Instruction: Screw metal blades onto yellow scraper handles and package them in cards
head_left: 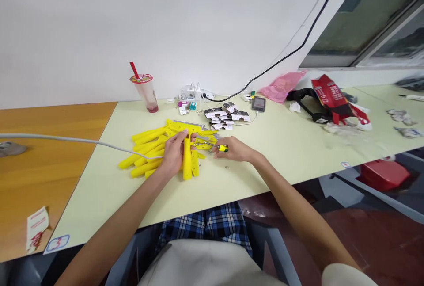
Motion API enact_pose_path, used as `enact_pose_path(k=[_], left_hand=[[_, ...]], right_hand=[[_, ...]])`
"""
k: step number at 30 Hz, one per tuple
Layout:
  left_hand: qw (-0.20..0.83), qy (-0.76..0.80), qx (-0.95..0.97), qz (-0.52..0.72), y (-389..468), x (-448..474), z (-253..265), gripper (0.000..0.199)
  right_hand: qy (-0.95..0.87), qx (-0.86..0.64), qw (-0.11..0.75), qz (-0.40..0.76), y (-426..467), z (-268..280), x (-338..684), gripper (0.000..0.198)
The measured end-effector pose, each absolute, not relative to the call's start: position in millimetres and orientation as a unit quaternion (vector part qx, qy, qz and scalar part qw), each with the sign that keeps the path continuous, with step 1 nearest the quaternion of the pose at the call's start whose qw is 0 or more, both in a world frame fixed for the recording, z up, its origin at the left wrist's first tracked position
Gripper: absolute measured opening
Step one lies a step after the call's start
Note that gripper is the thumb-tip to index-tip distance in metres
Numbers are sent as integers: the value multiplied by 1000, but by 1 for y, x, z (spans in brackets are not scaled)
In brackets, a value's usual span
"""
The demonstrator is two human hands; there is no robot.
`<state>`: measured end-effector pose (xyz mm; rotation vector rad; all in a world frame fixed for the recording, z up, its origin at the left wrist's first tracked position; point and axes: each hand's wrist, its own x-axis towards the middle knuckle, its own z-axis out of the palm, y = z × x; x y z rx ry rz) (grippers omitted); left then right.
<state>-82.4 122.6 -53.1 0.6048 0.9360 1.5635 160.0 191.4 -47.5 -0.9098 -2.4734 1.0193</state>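
Observation:
My left hand [173, 154] is closed around a yellow plastic scraper [187, 158], whose handle points toward me. In my right hand [236, 149] is a screwdriver [223, 148] with a yellow and black handle. Its thin shaft points left, toward the head of the scraper; whether the tip touches it I cannot tell. More yellow scrapers [143, 148] lie in a loose pile under and beside my left hand, some showing grey metal blades. Small metal bits, too small to name, lie on the table near my right hand.
Behind the pile are folded black-and-white cards [221, 118] and a plugged-in charger [188, 93]. A cup with a straw [147, 93] stands back left. To the right are a pink bag [283, 86] and a red bag [333, 98]. A grey cable [66, 137] crosses from the left.

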Motion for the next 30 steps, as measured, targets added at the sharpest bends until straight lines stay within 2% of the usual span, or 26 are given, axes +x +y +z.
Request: enact_pose_path(k=[8, 15, 24, 30], left_hand=[[568, 413, 262, 661, 126, -86, -54, 33], [592, 407, 319, 618, 149, -81, -61, 37], [608, 414, 308, 603, 155, -79, -62, 38], [588, 409, 285, 637, 143, -77, -59, 38]], right_hand=[[-912, -258, 106, 301, 219, -52, 137, 12], [-914, -235, 104, 314, 219, -56, 139, 11], [-899, -264, 178, 301, 214, -71, 146, 8], [-861, -302, 276, 302, 214, -70, 150, 22]])
